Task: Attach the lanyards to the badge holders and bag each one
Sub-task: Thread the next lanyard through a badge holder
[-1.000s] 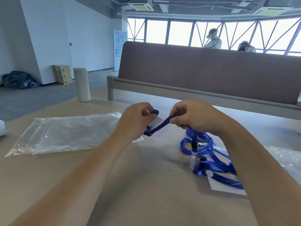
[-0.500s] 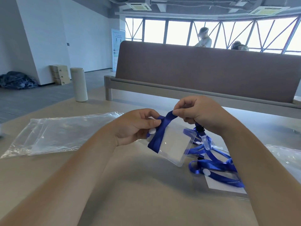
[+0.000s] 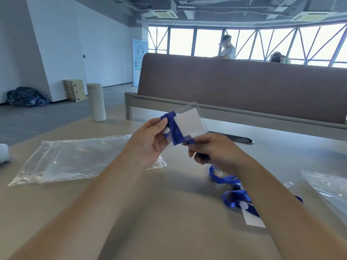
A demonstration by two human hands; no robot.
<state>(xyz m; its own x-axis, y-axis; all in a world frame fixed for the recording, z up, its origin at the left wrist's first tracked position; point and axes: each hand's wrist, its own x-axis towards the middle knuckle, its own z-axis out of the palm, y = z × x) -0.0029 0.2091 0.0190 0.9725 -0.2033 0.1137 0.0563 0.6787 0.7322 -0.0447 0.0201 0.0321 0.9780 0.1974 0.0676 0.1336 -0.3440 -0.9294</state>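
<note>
Badge holder [image 3: 189,121]: a flat rectangle of clear, soft plastic with a white card inside. It is held tilted above the table between both hands.
Lanyard [image 3: 175,130]: flat, woven blue ribbon, wrapped as a band across the left part of the badge holder. A small round white piece sits on it beside the left thumb.
Left hand [image 3: 150,139]: thumb and fingers are curled, pinching the badge holder's left edge together with the ribbon.
Right hand [image 3: 212,151]: fingers are curled, pinching the ribbon at the badge holder's lower corner. Something dark shows under the fingers, too hidden to tell what.
Spare lanyards [image 3: 232,194]: a loose tangle of blue ribbon lying on the table, partly under the right forearm, with a white card at its near end.
Bags [image 3: 75,158]: a stack of thin, glossy, crinkled clear plastic lying flat to the left.
Single bag [image 3: 326,186]: clear plastic, lying at the right edge.
Table [image 3: 169,212]: a smooth, matte, beige top.
Cylinder [image 3: 96,102]: pale and upright, at the table's far left.
</note>
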